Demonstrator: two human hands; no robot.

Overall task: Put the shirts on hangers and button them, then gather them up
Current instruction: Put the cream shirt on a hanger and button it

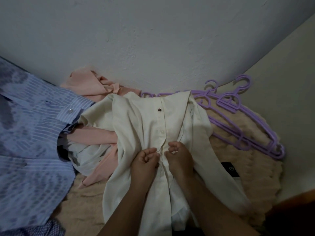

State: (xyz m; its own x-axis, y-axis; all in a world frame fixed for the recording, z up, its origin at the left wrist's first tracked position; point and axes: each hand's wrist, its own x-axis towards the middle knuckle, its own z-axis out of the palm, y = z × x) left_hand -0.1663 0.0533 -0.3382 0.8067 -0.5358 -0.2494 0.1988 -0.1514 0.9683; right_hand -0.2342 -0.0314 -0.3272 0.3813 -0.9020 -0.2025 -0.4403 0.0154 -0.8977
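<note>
A cream shirt (136, 120) lies face up in the middle, its collar toward the wall over a purple hanger (150, 95). Two upper buttons look fastened along its placket. My left hand (145, 160) pinches the left edge of the placket. Just beside it, my right hand (179, 157) pinches the right edge at a small white button. Both hands meet at the shirt's middle. A pink shirt (88, 82) lies crumpled behind and under the cream one. A blue striped shirt (34, 116) spreads out at the left.
Several spare purple hangers (238, 116) lie stacked at the right on a beige fuzzy blanket (238, 167). A dark tag or small black object (230, 168) sits on the blanket. A white wall (153, 40) closes off the far side.
</note>
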